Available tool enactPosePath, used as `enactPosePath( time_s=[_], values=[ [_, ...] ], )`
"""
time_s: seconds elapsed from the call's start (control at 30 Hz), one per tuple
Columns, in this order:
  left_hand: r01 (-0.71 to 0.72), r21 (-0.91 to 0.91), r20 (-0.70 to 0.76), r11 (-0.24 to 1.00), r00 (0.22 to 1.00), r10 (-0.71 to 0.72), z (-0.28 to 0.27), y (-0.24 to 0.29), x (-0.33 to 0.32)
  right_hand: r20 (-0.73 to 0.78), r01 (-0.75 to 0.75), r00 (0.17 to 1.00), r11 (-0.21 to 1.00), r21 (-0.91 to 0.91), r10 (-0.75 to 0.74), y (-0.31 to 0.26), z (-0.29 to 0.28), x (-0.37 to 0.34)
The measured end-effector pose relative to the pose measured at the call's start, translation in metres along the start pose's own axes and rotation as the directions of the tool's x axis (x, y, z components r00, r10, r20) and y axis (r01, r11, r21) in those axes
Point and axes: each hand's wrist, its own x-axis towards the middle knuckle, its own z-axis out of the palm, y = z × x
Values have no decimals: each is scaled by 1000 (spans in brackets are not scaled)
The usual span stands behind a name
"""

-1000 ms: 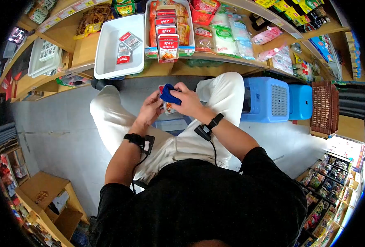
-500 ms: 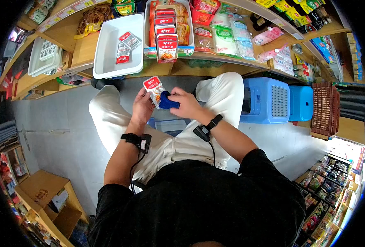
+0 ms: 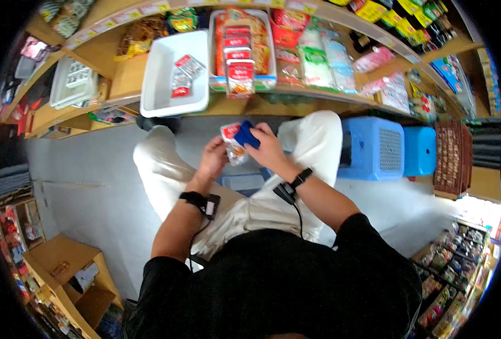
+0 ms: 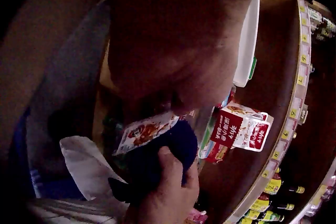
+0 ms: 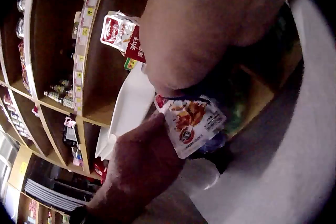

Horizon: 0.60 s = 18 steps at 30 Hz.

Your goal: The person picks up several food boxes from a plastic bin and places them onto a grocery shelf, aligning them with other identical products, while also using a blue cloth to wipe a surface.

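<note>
A small snack packet, red at the top with a food picture below, is between the hands over the lap. My left hand pinches its left edge; in the right wrist view that hand grips the packet by its side. My right hand holds a dark blue cloth against the packet's upper right. The left wrist view shows the cloth bunched under the right thumb, over part of the packet.
Ahead on the shelf, a white tray has two similar packets in it. Beside it stands a box of red-topped packets. Bagged goods are farther right. Blue plastic stools and a brown basket stand at the right.
The cloth has gone from the packet's top to its lower right, then back to its upper right. The packet tilted and swung up, then came down again. The head view has shifted slightly.
</note>
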Motion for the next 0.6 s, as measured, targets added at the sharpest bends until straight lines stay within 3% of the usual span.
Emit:
enactPosePath(
  time_s=[0.07,0.1,0.13,0.23,0.33,0.43,0.5,0.53,0.6],
  values=[
    [-43,62,-4,997,999,43,2,-5,-3,24,-14,1000,999,-43,15,7,8,-2],
    [1,36,39,999,999,-2,9,5,-9,57,-59,996,997,-49,62,12,-4,-15],
    [-9,79,-29,997,1000,11,13,8,-8,90,-56,994,998,-15,57,8,6,0],
    [-36,38,8,999,999,36,9,17,-7,153,-17,988,1000,-17,20,1,1,-3],
    [-77,-52,-66,996,995,73,2,10,-3,239,5,971,1000,30,-12,2,4,-7],
    [-123,-150,-93,981,990,110,-1,13,-2,204,-22,979,999,42,13,8,3,-7],
    [-187,-257,-227,948,965,129,5,13,-5,157,-43,987,997,62,33,9,2,-5],
    [-188,-249,-221,950,966,133,-1,12,-2,148,-40,989,997,64,30,13,4,-2],
    [-203,-231,-279,951,951,135,-23,-6,7,77,-190,981,969,160,179,32,9,-3]
  ],
)
